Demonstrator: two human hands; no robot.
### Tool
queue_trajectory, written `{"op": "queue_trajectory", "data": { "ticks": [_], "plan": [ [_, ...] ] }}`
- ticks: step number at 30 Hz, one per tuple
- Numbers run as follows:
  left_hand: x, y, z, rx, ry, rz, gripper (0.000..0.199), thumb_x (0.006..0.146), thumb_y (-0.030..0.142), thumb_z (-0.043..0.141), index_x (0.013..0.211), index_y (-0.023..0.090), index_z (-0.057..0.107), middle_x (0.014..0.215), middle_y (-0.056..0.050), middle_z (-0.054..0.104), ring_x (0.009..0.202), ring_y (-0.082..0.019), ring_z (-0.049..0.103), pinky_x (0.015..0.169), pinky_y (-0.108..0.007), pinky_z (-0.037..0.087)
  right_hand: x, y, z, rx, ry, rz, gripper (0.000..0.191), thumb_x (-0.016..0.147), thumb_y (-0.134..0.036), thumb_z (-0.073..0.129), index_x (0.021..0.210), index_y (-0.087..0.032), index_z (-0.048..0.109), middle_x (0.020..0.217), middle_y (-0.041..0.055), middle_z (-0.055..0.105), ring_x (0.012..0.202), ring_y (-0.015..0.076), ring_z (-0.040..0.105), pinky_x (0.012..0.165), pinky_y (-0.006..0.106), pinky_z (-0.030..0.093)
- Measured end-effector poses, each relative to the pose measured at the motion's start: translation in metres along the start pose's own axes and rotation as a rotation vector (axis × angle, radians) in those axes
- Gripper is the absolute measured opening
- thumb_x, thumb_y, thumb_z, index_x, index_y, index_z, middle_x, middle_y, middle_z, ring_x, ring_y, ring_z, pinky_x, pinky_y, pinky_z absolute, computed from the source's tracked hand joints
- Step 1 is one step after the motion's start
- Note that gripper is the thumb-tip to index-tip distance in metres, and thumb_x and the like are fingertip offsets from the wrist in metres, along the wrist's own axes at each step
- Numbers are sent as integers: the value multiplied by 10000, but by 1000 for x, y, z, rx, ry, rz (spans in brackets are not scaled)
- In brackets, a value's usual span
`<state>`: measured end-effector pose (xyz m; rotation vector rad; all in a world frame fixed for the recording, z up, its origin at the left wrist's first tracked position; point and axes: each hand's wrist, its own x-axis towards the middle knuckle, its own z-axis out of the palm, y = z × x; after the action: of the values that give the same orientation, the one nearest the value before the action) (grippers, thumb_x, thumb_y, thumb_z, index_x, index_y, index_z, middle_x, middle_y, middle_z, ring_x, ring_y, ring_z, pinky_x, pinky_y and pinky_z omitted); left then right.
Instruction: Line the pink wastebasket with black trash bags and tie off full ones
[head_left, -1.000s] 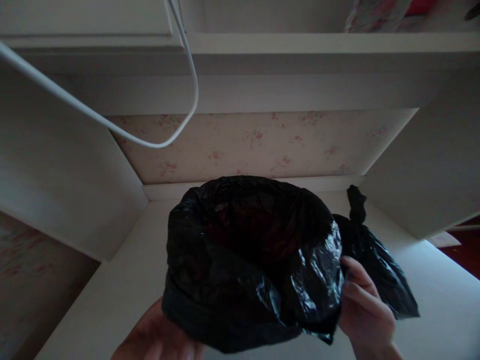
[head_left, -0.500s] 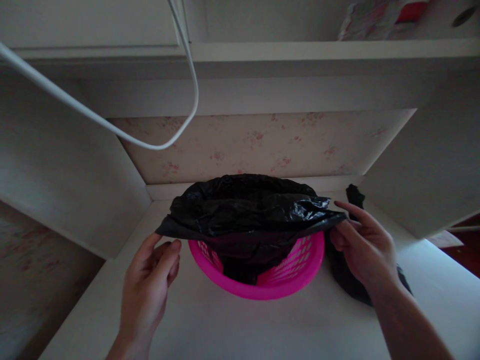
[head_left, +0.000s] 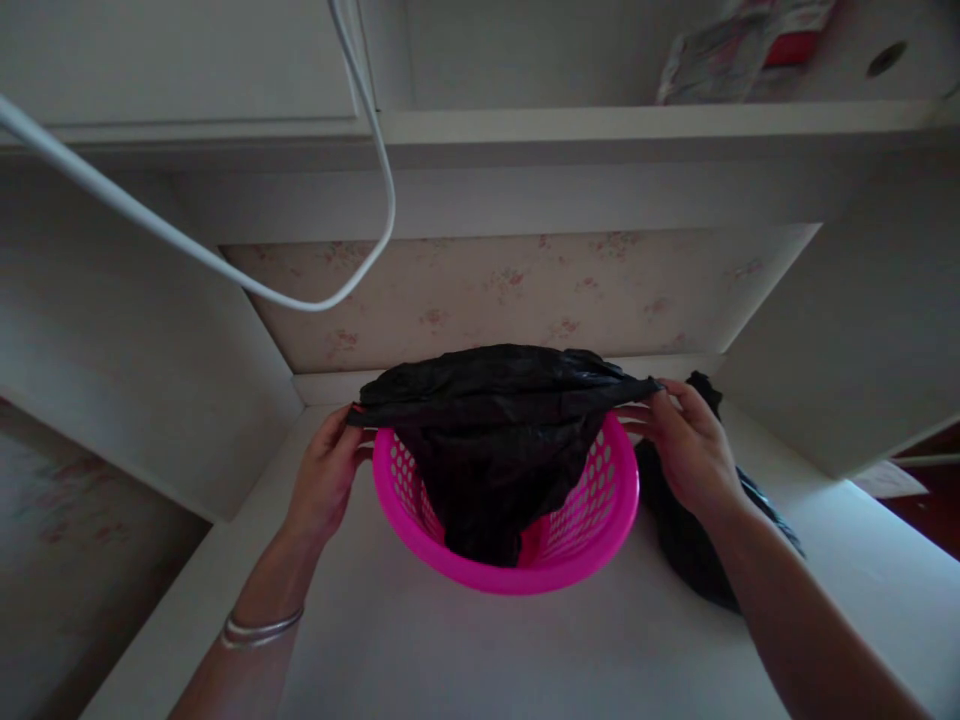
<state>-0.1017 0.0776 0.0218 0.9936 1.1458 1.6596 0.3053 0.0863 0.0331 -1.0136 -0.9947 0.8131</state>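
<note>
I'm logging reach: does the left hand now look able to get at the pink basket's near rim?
Probably yes: nothing covers the near rim of the pink basket, and the left hand is beside it. That hand pinches the black bag, though, so it would likely have to let go first.

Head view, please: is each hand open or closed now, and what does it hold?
Left hand: closed, holding the left edge of the black bag hanging into the pink basket.
Right hand: closed, holding this bag's right edge.

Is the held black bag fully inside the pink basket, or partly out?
Partly out: the bag dips into the basket, but the left hand and right hand hold its edge outside.
</note>
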Motion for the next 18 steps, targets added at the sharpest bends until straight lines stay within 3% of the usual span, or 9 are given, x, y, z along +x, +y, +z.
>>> {"op": "queue_trajectory", "data": {
  "ticks": [3, 5, 9, 12, 15, 18],
  "plan": [
    [14, 0, 5, -122, -15, -35, 361, 756, 428, 879, 1026, 222, 756, 1085, -57, 797, 953, -218, 743, 794, -300, 576, 12, -3, 5, 64, -75, 46, 416, 755, -600, 847, 961, -289, 663, 1078, -15, 755, 990, 193, 753, 880, 368, 626],
    [23, 2, 9, -173, -16, -48, 342, 759, 424, 871, 1018, 227, 766, 1113, -60, 796, 999, -228, 735, 808, -310, 581, 22, -6, 9, 103, -124, 87, 386, 762, -562, 854, 924, -284, 641, 1128, -25, 740, 1088, 198, 723, 952, 414, 602],
    [42, 7, 18, -233, 24, 29, 260, 774, 392, 839, 961, 218, 788, 1050, -40, 804, 977, -211, 718, 794, -300, 593, 50, -11, 18, 91, -117, 7, 388, 753, -554, 849, 864, -275, 603, 1058, -30, 725, 1094, 194, 683, 957, 423, 588],
    [55, 12, 25, -271, 90, 105, 132, 756, 284, 811, 843, 189, 786, 884, -21, 798, 898, -188, 714, 797, -272, 585, 74, -17, 28, 12, -19, -124, 387, 770, -588, 811, 840, -261, 615, 961, -19, 703, 1025, 185, 672, 946, 397, 587],
    [63, 20, 29, -297, 126, 148, 106, 757, 249, 786, 836, 179, 784, 901, -20, 800, 966, -187, 719, 849, -245, 575, 92, -30, 42, -33, 93, -190, 404, 751, -587, 822, 783, -246, 608, 870, -17, 676, 968, 183, 677, 932, 377, 588],
    [70, 28, 27, -350, 97, 90, 182, 828, 299, 750, 957, 177, 789, 1026, -48, 808, 1097, -232, 715, 951, -306, 586, 92, -51, 58, 28, -6, -271, 437, 720, -544, 861, 1005, -290, 648, 1057, -12, 727, 1128, 207, 683, 1001, 399, 564]
  ]
}}
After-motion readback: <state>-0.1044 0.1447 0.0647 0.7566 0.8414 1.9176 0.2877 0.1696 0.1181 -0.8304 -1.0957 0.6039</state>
